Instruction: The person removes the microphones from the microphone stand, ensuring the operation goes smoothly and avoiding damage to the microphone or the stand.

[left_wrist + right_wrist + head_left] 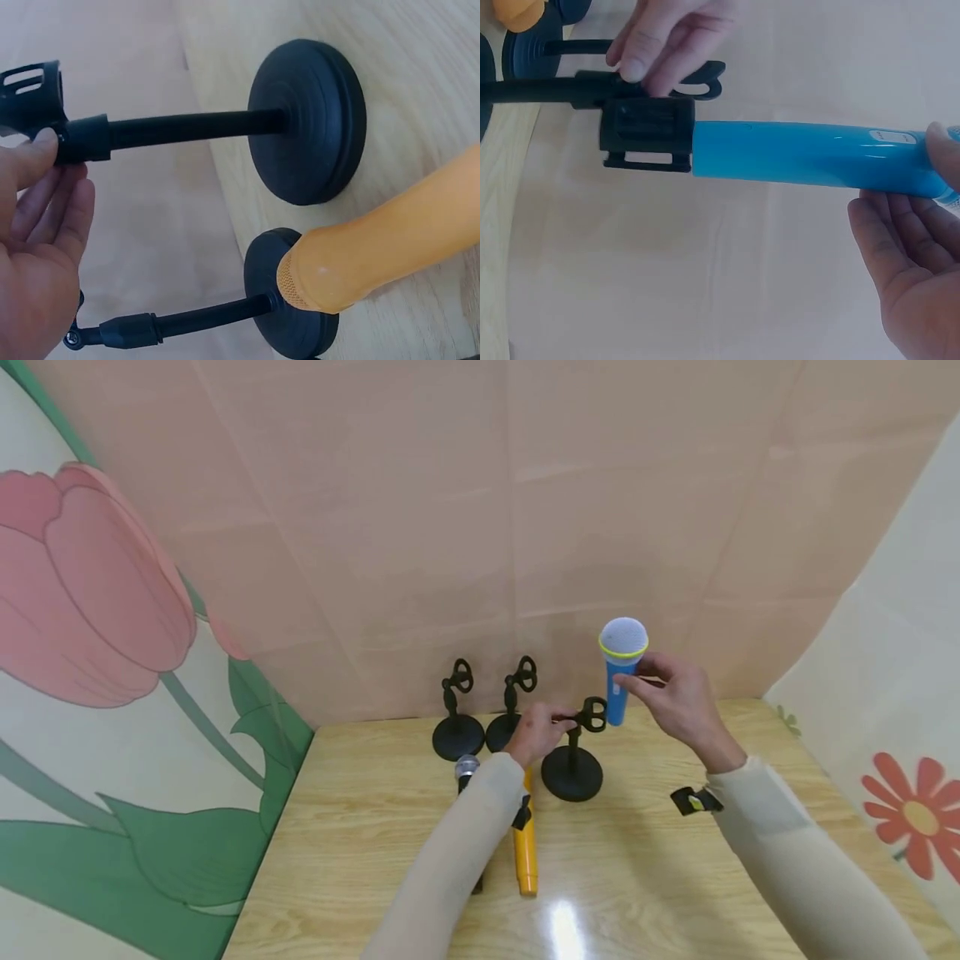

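My right hand grips a blue microphone near its pale mesh head, which has a yellow ring and points up. Just right of and above the clip of a black desktop microphone stand, the microphone stands nearly upright. In the right wrist view its lower end lines up with the clip and sits right at its edge. My left hand pinches the top of that stand just below the clip, thumb on one side and fingers on the other. The stand's round base rests on the table.
Two more black stands stand at the back against the beige backdrop. An orange microphone and a black microphone with a silver head lie on the wooden table, partly under my left forearm.
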Demonstrator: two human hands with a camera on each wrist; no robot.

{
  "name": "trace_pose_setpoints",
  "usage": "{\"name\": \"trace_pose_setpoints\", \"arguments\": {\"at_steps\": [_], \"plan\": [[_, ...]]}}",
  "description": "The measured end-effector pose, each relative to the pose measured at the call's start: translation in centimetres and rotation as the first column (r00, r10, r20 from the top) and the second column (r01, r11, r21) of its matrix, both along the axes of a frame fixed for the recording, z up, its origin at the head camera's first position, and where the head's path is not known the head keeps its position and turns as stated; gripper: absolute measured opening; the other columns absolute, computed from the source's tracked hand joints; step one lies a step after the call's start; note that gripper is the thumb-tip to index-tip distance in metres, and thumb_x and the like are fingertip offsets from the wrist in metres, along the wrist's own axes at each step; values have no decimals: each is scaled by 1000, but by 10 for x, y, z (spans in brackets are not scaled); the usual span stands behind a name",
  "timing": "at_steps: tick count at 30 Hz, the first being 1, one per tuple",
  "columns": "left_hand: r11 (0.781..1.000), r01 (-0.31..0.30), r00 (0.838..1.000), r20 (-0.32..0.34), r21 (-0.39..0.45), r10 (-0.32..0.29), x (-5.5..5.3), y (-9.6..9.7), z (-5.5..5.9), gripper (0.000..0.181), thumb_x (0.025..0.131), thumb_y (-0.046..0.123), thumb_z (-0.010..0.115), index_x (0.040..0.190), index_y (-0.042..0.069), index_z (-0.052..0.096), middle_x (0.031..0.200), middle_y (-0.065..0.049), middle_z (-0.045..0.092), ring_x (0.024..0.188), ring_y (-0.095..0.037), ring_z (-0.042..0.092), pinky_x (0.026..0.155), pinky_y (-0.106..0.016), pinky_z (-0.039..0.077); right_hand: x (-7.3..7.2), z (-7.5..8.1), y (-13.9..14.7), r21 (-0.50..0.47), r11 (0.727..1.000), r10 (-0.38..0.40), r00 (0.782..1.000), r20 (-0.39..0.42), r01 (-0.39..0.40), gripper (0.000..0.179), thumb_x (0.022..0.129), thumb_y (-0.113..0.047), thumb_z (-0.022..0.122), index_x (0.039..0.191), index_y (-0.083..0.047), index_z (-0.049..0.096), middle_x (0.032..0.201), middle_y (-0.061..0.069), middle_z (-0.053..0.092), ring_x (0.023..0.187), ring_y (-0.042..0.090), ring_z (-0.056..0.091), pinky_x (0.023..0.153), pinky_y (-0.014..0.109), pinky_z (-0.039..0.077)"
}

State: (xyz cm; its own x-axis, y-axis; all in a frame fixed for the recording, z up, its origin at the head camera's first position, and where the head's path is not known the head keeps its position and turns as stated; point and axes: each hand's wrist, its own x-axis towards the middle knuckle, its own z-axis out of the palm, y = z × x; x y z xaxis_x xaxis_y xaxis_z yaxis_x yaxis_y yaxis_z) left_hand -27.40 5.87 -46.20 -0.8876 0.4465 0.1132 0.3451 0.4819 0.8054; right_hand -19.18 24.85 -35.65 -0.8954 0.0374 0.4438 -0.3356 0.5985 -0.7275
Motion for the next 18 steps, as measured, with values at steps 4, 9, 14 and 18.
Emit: {"name": "trace_pose_setpoints", "arguments": {"at_steps": [4, 9, 14, 18], "plan": [[999, -35, 999, -15, -16, 35, -5, 3, 2, 21, 94, 9, 70, 114, 11, 77, 113, -2, 73, 95, -13, 66, 74, -21, 53, 3, -8, 1, -10, 1000, 7, 1000, -10, -7, 32, 93, -18, 73, 114, 6, 68, 104, 23, 71, 99, 37, 68, 87, 44, 53], [999, -43, 999, -8, 5, 43, -8, 5, 4, 22, 93, 8, 71, 114, 10, 77, 116, -3, 73, 94, -15, 69, 73, -20, 54, 9, -22, 1, -8, 1000, 4, 1000, -2, -4, 31, 94, -17, 73, 114, 6, 68, 103, 22, 71, 98, 37, 68, 87, 48, 53], [989, -59, 993, 113, 134, 44, -9, 10, 3, 24, 95, -1, 65, 118, 2, 73, 113, -11, 72, 88, -20, 73, 72, -22, 57, 16, -46, 0, -19, 1000, -23, 999, 23, 24, 30, 93, -17, 74, 111, 5, 69, 99, 20, 72, 94, 30, 69, 85, 45, 54], [980, -100, 982, 174, 172, 70, -9, 15, 2, 27, 97, -2, 62, 122, 1, 70, 114, -13, 71, 89, -18, 73, 75, -23, 57, 22, -69, -2, -36, 998, -49, 995, 85, 52, 33, 93, -20, 74, 111, 7, 69, 100, 21, 71, 95, 33, 69, 86, 49, 55]]}}
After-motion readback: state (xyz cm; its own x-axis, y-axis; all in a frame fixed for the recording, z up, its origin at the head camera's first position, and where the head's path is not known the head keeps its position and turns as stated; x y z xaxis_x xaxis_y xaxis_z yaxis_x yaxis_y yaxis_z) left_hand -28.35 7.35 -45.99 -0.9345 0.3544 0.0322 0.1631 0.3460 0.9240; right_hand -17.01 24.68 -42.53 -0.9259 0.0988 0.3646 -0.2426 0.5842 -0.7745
